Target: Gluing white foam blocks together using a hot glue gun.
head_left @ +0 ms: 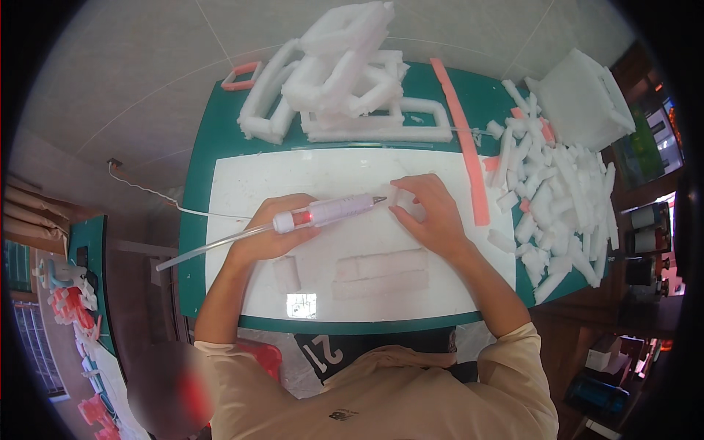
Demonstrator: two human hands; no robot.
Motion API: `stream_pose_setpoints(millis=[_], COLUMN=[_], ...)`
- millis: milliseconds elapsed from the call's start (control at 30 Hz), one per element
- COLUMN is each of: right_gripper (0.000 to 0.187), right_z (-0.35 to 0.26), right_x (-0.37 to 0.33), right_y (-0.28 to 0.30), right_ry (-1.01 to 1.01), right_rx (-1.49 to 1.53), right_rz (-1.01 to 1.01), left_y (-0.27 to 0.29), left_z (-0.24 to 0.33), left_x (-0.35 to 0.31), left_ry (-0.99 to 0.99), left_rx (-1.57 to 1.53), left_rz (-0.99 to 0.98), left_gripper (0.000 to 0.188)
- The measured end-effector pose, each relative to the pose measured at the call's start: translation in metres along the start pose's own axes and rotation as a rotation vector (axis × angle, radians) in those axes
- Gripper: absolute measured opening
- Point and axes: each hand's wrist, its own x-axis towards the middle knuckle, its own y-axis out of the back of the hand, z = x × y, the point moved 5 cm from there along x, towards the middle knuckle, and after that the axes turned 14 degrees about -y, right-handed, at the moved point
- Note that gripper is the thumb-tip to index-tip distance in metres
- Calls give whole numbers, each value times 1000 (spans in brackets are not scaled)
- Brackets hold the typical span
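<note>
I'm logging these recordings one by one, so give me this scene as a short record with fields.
Left hand: holds a pale purple glue gun, tip pointing right
Right hand: pinches a small pale piece near the tip
Board: white, pale strips lying on it
Far side: stacked white foam frames
Right side: long pink strip, loose white pieces

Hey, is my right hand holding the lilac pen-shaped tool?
No, the lilac pen-shaped tool is in your left hand.
</note>
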Motion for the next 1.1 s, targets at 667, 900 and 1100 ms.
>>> stream_pose_setpoints(millis=[667,900,1100], right_gripper=[37,35,37], right_z=[-4,-3,-3], right_x=[1,-1,1], right_y=[3,3,3], right_ry=[3,-25,16], right_rx=[19,23,10], right_rz=[0,-8,9], left_y=[3,3,4], left_z=[-2,-4,-4], left_x=[-2,-4,-3], left_ry=[-5,14,13], left_rx=[72,86,80], left_rz=[-7,1,16], left_gripper=[22,22,22])
